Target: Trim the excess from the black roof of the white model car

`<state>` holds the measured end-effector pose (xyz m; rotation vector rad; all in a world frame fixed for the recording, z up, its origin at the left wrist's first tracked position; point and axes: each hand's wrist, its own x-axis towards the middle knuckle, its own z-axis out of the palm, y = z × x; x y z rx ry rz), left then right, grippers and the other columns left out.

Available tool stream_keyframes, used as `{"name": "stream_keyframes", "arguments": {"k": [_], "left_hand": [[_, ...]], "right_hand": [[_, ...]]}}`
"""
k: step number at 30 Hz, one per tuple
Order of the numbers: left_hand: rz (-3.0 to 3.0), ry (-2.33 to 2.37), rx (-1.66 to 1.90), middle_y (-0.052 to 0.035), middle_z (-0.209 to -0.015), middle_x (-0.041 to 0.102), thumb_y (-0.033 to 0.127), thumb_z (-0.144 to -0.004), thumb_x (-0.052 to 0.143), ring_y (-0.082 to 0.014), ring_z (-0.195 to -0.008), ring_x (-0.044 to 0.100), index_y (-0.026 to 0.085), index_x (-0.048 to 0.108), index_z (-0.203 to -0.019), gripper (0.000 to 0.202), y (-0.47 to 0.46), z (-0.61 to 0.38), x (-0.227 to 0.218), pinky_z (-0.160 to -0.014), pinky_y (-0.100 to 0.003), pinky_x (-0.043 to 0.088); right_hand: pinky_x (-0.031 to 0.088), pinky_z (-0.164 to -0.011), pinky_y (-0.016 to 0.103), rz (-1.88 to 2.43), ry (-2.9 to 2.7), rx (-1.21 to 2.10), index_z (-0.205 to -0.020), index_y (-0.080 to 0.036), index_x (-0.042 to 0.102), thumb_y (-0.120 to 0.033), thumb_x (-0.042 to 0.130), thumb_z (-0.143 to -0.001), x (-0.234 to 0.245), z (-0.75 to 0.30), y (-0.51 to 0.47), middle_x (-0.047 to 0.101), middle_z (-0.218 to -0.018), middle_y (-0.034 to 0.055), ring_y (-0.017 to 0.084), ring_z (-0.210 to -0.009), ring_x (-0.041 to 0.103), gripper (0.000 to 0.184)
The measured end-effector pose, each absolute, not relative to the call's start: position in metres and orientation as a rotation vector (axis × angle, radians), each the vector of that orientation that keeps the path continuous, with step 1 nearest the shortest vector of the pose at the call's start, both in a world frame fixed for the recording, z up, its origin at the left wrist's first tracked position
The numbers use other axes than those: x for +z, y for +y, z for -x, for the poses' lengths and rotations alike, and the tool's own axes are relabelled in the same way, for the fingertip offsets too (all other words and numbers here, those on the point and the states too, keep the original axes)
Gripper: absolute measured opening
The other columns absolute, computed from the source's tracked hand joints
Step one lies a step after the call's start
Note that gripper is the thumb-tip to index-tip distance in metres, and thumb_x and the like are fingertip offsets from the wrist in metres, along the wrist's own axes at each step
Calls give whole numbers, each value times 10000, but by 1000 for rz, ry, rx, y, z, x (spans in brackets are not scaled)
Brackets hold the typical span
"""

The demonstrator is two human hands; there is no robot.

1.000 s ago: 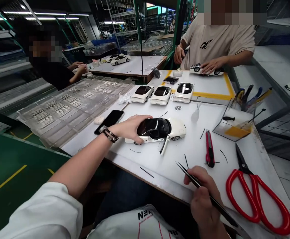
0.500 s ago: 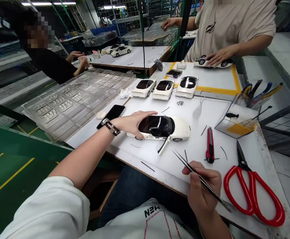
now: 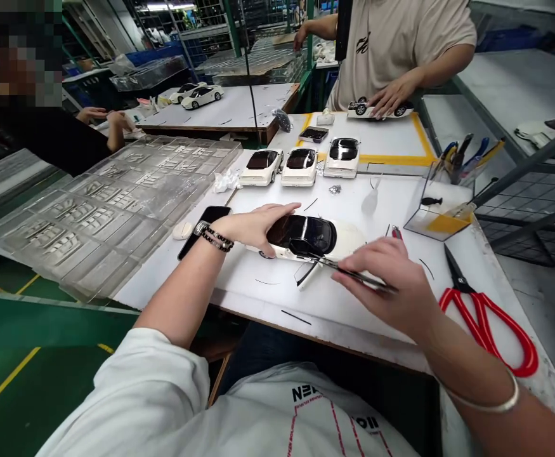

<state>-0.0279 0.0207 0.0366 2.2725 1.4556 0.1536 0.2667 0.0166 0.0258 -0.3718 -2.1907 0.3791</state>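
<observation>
A white model car (image 3: 348,238) with a dark roof and windows sits on the white table, its near-side door (image 3: 307,274) swung open. My left hand (image 3: 258,227) is wrapped over the rear of the car, thumb on the near side and fingers across the far side. In my right hand (image 3: 391,279) is a pair of metal tweezers (image 3: 360,277). Their tips reach the open door area of the car; whether they pinch anything is too small to tell. Thin black strips, one of them a short strip (image 3: 296,317), lie around the car.
Three white model cars (image 3: 299,168) stand behind. A phone (image 3: 204,231) and clear parts trays (image 3: 115,209) are to the left. Red-handled scissors (image 3: 484,317), a mostly hidden cutter (image 3: 396,233) and a tool holder (image 3: 441,206) are at right. A co-worker's hand (image 3: 394,95) rests on another car.
My right hand has moved up and left, bringing the tweezers from the table's front edge to the car's open door. My left hand keeps its hold. The view has shifted slightly.
</observation>
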Motion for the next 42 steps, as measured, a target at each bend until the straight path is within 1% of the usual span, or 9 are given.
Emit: {"name": "stream_keyframes", "arguments": {"k": [3, 6, 10, 15, 24, 29, 32, 39, 42], "left_hand": [[-2292, 1562, 297, -156, -1478, 326, 394, -568, 821, -358, -1364, 291, 218, 178, -1484, 1132, 10, 32, 32, -1118, -503, 270], [-2298, 1633, 479, -136, -1482, 322, 457, -613, 810, -350, -1385, 261, 238, 239, -1463, 1048, -5, 35, 24, -1141, -504, 245], [-2356, 1704, 790, -112, -1445, 384, 463, -676, 787, -317, -1356, 326, 264, 320, -1405, 889, -23, 40, 5, -1142, -490, 253], [-2282, 1830, 1065, -125, -1385, 425, 451, -719, 762, -289, -1308, 397, 245, 416, -1310, 716, -36, 43, -18, -1112, -480, 309], [-2201, 1759, 1036, -115, -1341, 440, 379, -778, 721, -266, -1300, 411, 245, 449, -1273, 580, -39, 40, -20, -1114, -464, 329], [-2199, 1781, 1002, -107, -1338, 446, 375, -792, 705, -269, -1293, 416, 255, 463, -1259, 539, -40, 38, -20, -1108, -474, 336], [-2197, 1790, 981, -103, -1335, 449, 379, -796, 699, -274, -1293, 418, 260, 478, -1241, 511, -40, 38, -19, -1103, -483, 340], [-2220, 1801, 974, -104, -1309, 469, 385, -787, 706, -285, -1279, 433, 253, 503, -1203, 481, -40, 37, -20, -1093, -495, 345], [-2221, 1808, 965, -106, -1311, 464, 384, -792, 702, -277, -1285, 426, 244, 510, -1199, 471, -39, 37, -20, -1101, -476, 338]], "right_hand": [[405, -767, 357, 330, -2235, 423, -802, -200, 581, -213, 682, -817, 21, -248, 35, 664, -749, -9, 142, -694, 595, 102], [401, -777, 367, 338, -2241, 481, -781, -209, 586, -248, 670, -818, 11, -234, 41, 675, -777, -6, 155, -716, 603, 100], [393, -782, 356, 381, -2250, 486, -799, -205, 595, -244, 650, -832, 7, -220, 38, 673, -793, -4, 156, -751, 603, 75], [376, -751, 331, 346, -2295, 495, -790, -190, 580, -228, 645, -842, 14, -213, 42, 660, -773, -4, 145, -735, 580, 91], [395, -759, 326, 365, -2326, 582, -762, -180, 580, -255, 639, -832, 21, -202, 55, 650, -754, 3, 140, -706, 559, 118], [392, -598, 245, 605, -2288, 980, -728, -166, 567, -290, 616, -827, 31, -197, 61, 619, -688, 1, 117, -640, 534, 166], [387, -562, 228, 708, -2262, 1152, -713, -161, 534, -276, 609, -810, 37, -194, 66, 604, -664, -6, 109, -609, 526, 169], [343, -541, 204, 636, -2444, 971, -687, -157, 556, -249, 616, -792, 55, -186, 71, 523, -618, -30, 79, -575, 462, 152], [350, -516, 201, 619, -2453, 1029, -678, -165, 536, -241, 628, -787, 57, -184, 73, 548, -596, -37, 82, -552, 486, 161]]}}
